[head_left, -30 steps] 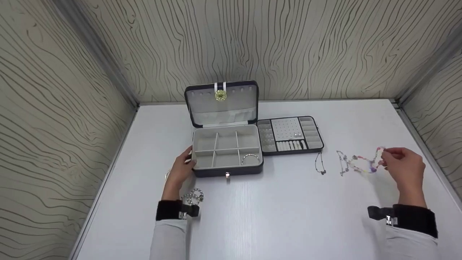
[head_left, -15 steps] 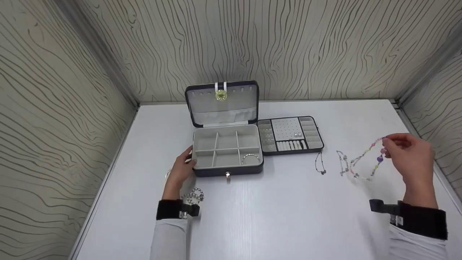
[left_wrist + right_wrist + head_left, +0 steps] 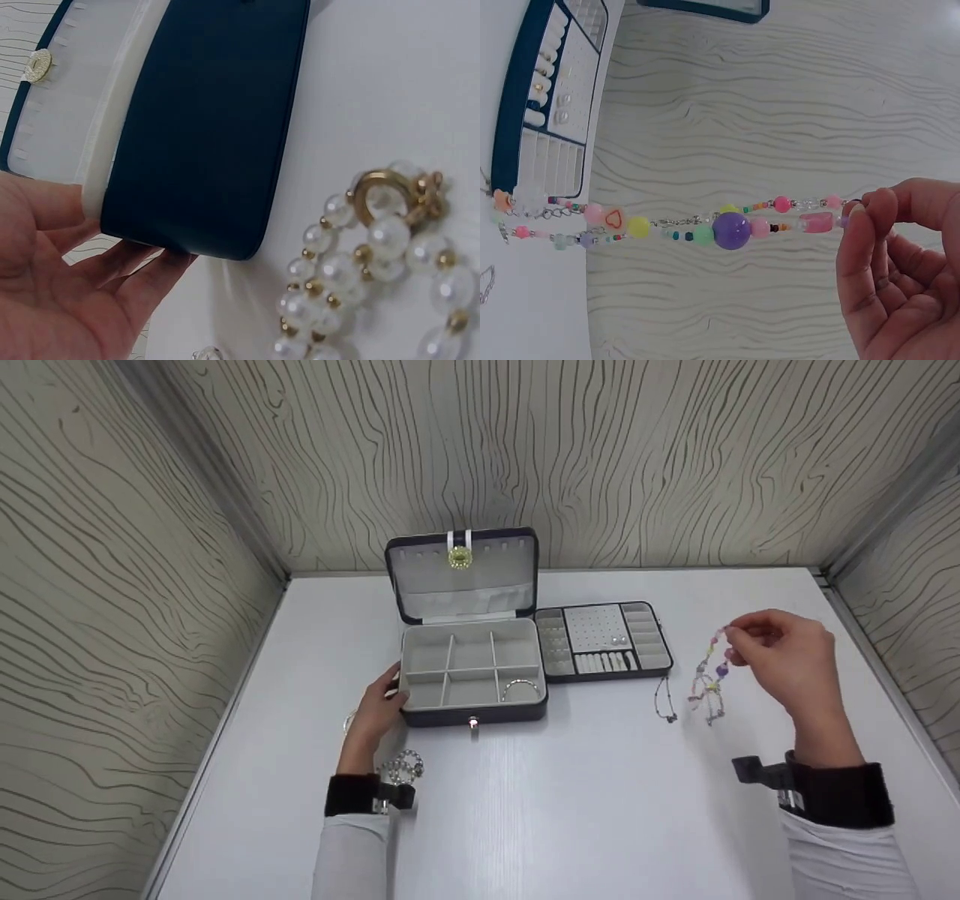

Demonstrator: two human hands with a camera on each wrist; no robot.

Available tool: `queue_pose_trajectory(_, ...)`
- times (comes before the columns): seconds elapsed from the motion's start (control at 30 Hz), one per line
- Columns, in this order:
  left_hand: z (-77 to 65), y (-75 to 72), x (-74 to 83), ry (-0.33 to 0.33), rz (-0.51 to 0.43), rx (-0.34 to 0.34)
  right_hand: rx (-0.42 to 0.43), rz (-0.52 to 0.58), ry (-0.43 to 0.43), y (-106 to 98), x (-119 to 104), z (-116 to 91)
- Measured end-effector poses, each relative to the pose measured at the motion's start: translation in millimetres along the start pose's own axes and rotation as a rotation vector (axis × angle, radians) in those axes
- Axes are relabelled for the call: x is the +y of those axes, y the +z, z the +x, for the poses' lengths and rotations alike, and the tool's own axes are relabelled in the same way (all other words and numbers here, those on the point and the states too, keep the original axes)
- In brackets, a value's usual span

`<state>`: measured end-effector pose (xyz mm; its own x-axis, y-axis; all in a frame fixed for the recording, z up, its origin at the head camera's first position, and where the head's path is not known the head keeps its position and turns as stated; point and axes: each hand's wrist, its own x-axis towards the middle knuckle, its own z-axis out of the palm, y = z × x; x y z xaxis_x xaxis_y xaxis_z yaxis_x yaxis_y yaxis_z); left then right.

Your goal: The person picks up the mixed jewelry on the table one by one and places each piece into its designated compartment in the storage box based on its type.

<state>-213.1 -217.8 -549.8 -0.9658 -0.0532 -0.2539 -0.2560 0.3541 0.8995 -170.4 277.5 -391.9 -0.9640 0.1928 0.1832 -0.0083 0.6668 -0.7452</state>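
Note:
My right hand (image 3: 787, 660) pinches a colourful beaded necklace (image 3: 731, 230) between thumb and fingertips. It hangs as a loop over the table, with pink, yellow and green beads and one large purple bead. My left hand (image 3: 379, 712) grips the left side of a dark blue jewelry box (image 3: 202, 127), thumb at the rim and fingers against the side wall. The box's lid (image 3: 465, 585) stands up, showing six pale compartments; a silver bracelet (image 3: 520, 682) lies in the front right one. Below the left hand lies a pearl bracelet (image 3: 337, 270) with gold beads.
Right of the box lies a divided jewelry tray (image 3: 604, 641) with pearl earrings (image 3: 619, 640) and ring rolls. A thin chain bracelet (image 3: 664, 705) lies in front of it, and another silver chain (image 3: 716, 712) sits below the necklace. Patterned wall panels (image 3: 600, 465) enclose the white table.
The right hand has lifted the beaded necklace off the table and carried it left and upward, nearer the tray. My left hand stays on the box.

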Motion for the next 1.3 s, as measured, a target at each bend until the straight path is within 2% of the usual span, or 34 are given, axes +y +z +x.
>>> queue_pose_trajectory(0.17,-0.7,-0.3,-0.1,-0.011,-0.024,-0.002,-0.062,0.059,-0.107,25.8,-30.7,4.5)
queue_pose_trajectory(0.33,-0.9,0.3,0.0,-0.013,-0.008,0.004,-0.136,0.112,-0.202,53.8,-60.8,7.4)
queue_pose_trajectory(0.57,0.0,1.5,0.5,-0.001,-0.013,0.004,-0.181,0.179,-0.350,88.0,-95.4,19.8)
queue_pose_trajectory(0.67,0.0,1.9,1.0,0.003,-0.014,0.001,-0.190,0.194,-0.372,100.2,-107.5,26.7)
queue_pose_trajectory(0.8,-0.8,0.6,0.1,0.012,-0.024,0.005,-0.224,0.226,-0.356,118.3,-120.8,36.9)
queue_pose_trajectory(1.0,-0.7,-0.2,-1.3,0.013,-0.038,0.000,-0.295,0.265,-0.323,149.6,-125.2,54.2)
queue_pose_trajectory(1.3,0.1,-0.4,0.8,-0.010,-0.043,-0.013,-0.313,0.145,-0.352,183.7,-109.1,65.6)
